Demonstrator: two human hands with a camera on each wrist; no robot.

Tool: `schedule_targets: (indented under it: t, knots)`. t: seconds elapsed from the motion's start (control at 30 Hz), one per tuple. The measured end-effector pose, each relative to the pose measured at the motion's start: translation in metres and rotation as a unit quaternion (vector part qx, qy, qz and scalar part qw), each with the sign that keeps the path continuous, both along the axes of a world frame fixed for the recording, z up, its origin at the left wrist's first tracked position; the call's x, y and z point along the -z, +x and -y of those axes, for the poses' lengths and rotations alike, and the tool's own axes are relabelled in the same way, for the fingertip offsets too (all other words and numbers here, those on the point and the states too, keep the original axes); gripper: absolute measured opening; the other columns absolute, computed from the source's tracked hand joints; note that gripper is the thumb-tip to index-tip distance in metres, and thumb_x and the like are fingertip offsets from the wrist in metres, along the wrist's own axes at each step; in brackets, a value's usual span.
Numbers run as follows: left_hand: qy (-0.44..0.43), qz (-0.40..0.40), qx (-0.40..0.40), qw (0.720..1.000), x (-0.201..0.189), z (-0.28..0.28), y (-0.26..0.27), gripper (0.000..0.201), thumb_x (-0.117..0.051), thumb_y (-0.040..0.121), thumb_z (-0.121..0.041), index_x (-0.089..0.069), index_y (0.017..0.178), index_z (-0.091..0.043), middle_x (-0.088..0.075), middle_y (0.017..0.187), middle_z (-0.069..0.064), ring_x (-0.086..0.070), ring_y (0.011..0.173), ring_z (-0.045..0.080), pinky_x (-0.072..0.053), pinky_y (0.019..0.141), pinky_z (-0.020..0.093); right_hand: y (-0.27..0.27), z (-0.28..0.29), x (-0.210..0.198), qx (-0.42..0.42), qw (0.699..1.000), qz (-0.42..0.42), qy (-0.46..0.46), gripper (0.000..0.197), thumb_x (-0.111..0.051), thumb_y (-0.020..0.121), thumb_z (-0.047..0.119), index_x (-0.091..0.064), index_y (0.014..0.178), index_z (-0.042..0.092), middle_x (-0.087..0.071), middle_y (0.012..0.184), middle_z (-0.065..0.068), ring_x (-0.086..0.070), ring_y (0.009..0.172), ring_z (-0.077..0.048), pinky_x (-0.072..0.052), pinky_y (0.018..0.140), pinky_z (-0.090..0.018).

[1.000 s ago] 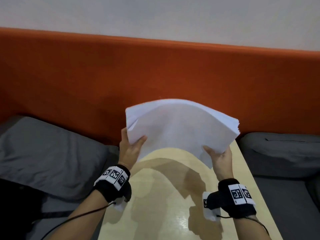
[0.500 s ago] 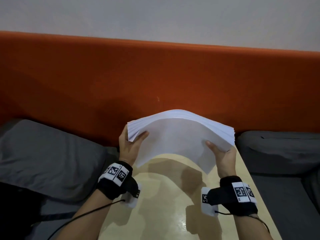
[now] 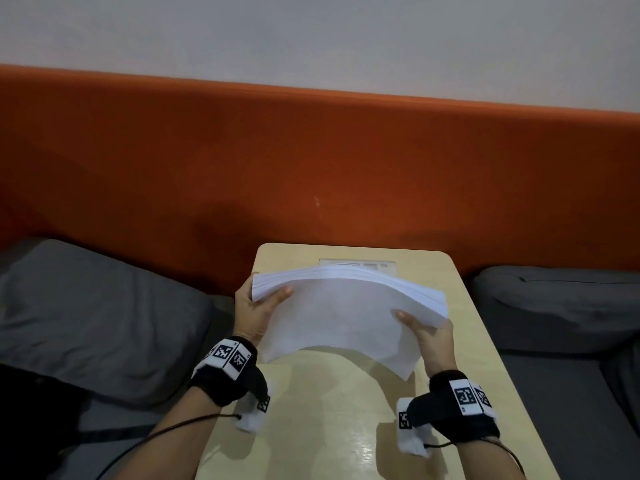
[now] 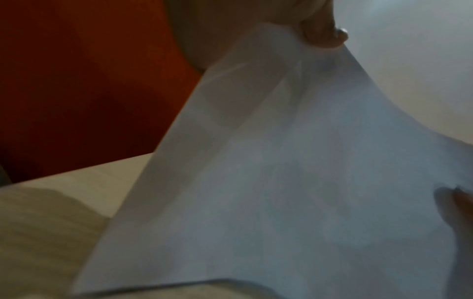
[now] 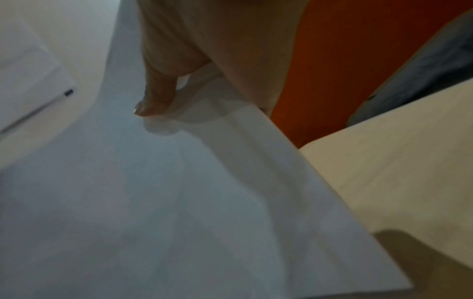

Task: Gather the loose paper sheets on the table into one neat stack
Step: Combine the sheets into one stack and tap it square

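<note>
The paper stack [image 3: 346, 306] is hanging bowed above the table [image 3: 485, 341], its long axis running nine to three o'clock between the hands — neither is nearer. The left hand [image 3: 254, 313] is pinching the nine o'clock end, thumb on top; the right hand [image 3: 431, 336] is pinching the three o'clock end likewise. The under-fingers are probably curled beneath, though the blurred wrist views barely show them.

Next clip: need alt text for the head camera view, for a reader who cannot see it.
Both hands hold a bowed stack of white paper above a light wooden table, the left hand gripping its left edge and the right hand its right. Behind are an orange backrest and grey cushions.
</note>
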State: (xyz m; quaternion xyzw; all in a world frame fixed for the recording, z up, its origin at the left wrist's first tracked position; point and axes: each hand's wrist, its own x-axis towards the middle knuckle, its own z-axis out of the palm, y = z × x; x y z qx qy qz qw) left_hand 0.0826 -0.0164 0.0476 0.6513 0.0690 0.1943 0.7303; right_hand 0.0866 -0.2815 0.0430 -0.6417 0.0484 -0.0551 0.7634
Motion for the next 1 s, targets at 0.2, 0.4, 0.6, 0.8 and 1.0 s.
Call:
schedule_targets:
  t: [0.2, 0.4, 0.6, 0.8, 1.0]
  knots:
    - [-0.011, -0.025, 0.0, 1.0, 0.006, -0.002, 0.002, 0.027, -0.069, 0.073, 0.011, -0.062, 0.097, 0.002, -0.072, 0.069, -0.015, -0.066, 0.066, -0.002, -0.05, 0.057, 0.012, 0.016, 0.008, -0.024, 0.063, 0.984, 0.034, -0.161, 0.054, -0.086, 0.063, 0.017, -0.055, 0.107, 0.026, -0.06, 0.101, 0.012, -0.057, 0.099, -0.013, -0.046, 0.077, -0.016]
    - [-0.007, -0.029, 0.015, 0.999, 0.004, -0.001, 0.001, 0.023, -0.067, 0.075, 0.011, -0.065, 0.085, -0.009, -0.072, 0.068, -0.014, -0.066, 0.065, -0.001, -0.051, 0.058, 0.012, 0.037, -0.038, -0.074, -0.061, 0.731, 0.07, -0.677, 0.067, -0.07, 0.076, 0.046, -0.043, 0.134, 0.026, -0.044, 0.139, 0.003, -0.032, 0.134, -0.02, -0.019, 0.11, -0.046]
    - [-0.015, -0.019, 0.023, 0.999, 0.001, -0.001, -0.001, 0.025, -0.066, 0.076, 0.011, -0.064, 0.084, -0.012, -0.072, 0.069, -0.014, -0.067, 0.066, -0.001, -0.051, 0.058, 0.013, 0.049, -0.103, -0.067, -0.197, 0.617, 0.131, -0.751, 0.056, -0.063, 0.081, 0.048, -0.048, 0.123, 0.015, -0.056, 0.123, -0.003, -0.048, 0.115, -0.026, -0.029, 0.097, -0.04]
    - [0.027, -0.027, 0.049, 0.998, 0.006, -0.003, -0.003, 0.027, -0.062, 0.074, 0.02, -0.061, 0.095, 0.002, -0.072, 0.07, -0.014, -0.066, 0.065, -0.001, -0.05, 0.059, 0.012, 0.042, -0.095, -0.064, -0.174, 0.631, 0.188, -0.732, 0.038, -0.057, 0.085, 0.049, -0.055, 0.105, 0.016, -0.065, 0.107, -0.001, -0.056, 0.101, -0.025, -0.023, 0.075, -0.033]
    - [0.027, -0.081, 0.084, 0.993, 0.016, -0.023, -0.009, 0.04, -0.085, 0.054, -0.028, -0.068, 0.085, -0.011, -0.071, 0.08, 0.0, -0.063, 0.076, 0.017, -0.052, 0.069, 0.027, 0.031, -0.055, -0.089, -0.12, 0.8, 0.171, -0.563, 0.03, -0.072, 0.075, 0.046, -0.052, 0.076, 0.024, -0.054, 0.07, 0.004, -0.057, 0.082, -0.025, -0.029, 0.067, -0.033]
